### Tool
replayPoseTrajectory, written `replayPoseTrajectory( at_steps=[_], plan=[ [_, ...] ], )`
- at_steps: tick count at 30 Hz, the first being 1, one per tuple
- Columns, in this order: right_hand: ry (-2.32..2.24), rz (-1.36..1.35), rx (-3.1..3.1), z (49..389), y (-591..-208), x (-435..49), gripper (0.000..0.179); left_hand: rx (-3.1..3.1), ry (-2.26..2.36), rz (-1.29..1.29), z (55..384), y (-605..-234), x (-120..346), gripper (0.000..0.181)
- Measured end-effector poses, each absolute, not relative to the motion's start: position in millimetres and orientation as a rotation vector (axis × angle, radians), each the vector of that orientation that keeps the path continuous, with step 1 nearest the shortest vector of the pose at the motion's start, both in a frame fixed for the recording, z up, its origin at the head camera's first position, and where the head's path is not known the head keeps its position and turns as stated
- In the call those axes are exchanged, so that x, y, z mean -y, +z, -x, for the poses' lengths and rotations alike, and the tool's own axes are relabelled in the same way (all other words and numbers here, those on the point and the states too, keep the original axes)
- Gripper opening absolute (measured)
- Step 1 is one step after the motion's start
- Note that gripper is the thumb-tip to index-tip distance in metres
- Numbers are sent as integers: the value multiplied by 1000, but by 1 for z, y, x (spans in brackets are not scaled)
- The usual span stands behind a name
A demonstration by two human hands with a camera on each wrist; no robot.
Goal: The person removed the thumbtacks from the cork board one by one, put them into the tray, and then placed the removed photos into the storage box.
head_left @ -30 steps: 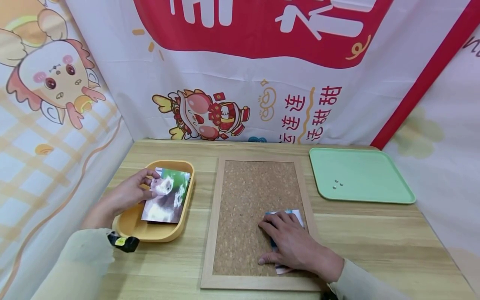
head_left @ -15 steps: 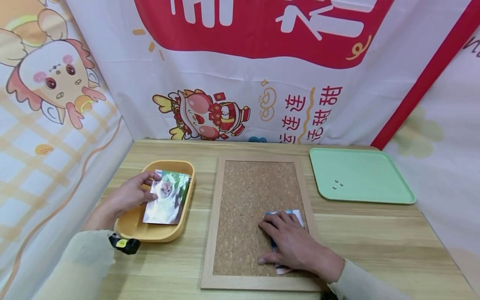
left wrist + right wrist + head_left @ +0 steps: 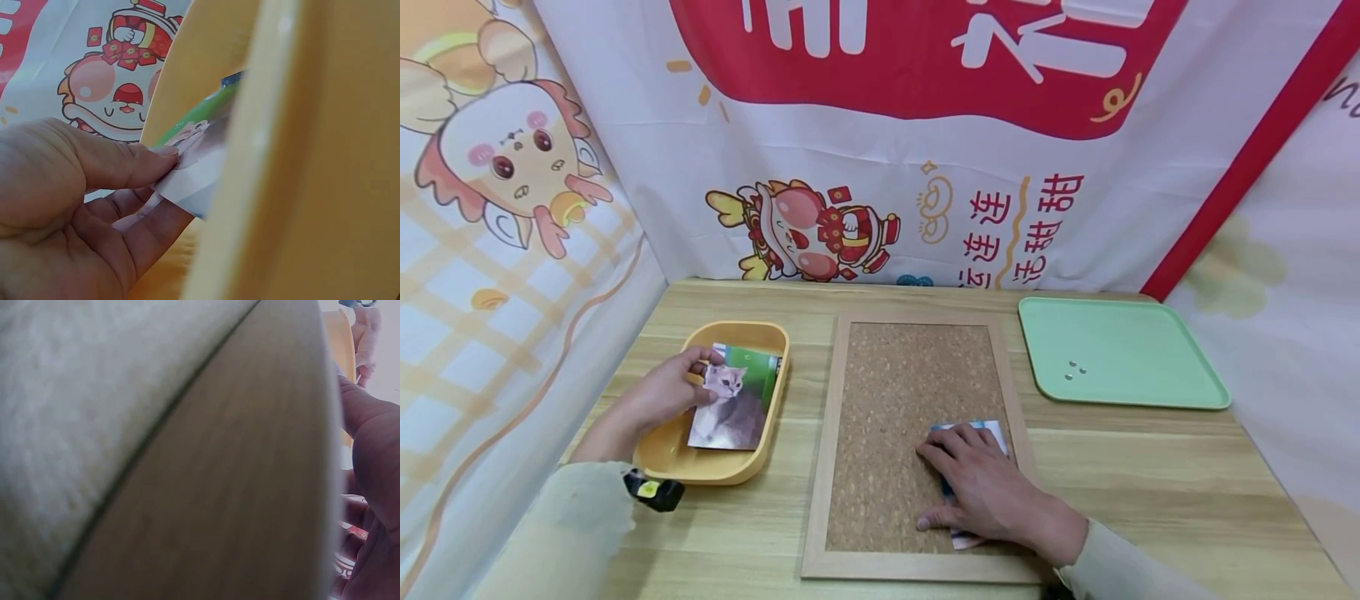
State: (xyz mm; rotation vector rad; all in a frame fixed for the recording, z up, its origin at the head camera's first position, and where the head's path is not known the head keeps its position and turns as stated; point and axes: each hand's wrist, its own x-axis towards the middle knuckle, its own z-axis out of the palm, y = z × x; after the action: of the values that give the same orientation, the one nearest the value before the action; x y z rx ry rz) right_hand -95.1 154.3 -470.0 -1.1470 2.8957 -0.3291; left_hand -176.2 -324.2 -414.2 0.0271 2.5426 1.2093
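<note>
In the head view my left hand [image 3: 662, 392] reaches over the rim of a yellow bin [image 3: 673, 461]. It pinches the left edge of a glossy cat photo [image 3: 733, 421]. The left wrist view shows the thumb on the photo's face and fingers behind it, with the bin wall hiding part. A dark corner of another item [image 3: 232, 79] peeks out beyond the photo. My right hand [image 3: 985, 487] rests palm down, fingers spread, on a second photo [image 3: 994, 430] at the lower right of a wood-framed corkboard [image 3: 887, 433]. Most of that photo is hidden under the hand.
A green tray [image 3: 1150, 354] lies at the back right, with several small silvery pieces [image 3: 1069, 377] on it. Printed cloth [image 3: 1045, 125] hangs behind and beside the wooden table [image 3: 1150, 475]. The bin stands left of the corkboard.
The cat photo has shifted slightly right and down in the bin with my left hand, and its glare has faded so the cat shows clearly. My right hand has stayed put.
</note>
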Motion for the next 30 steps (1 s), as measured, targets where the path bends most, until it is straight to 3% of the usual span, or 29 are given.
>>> replayPoseTrajectory(
  at_steps=[15, 23, 30],
  plan=[
    [-316, 1127, -2883, 95, -470, -154, 90, -2822, 647, 30, 167, -392, 306, 42],
    [-426, 1055, -2899, 94, -469, -153, 95, -2924, 705, -1, 146, -371, 274, 42],
    [-774, 910, -2941, 104, -451, -165, 61, -3062, 717, -155, 116, -351, 212, 31]
  ],
)
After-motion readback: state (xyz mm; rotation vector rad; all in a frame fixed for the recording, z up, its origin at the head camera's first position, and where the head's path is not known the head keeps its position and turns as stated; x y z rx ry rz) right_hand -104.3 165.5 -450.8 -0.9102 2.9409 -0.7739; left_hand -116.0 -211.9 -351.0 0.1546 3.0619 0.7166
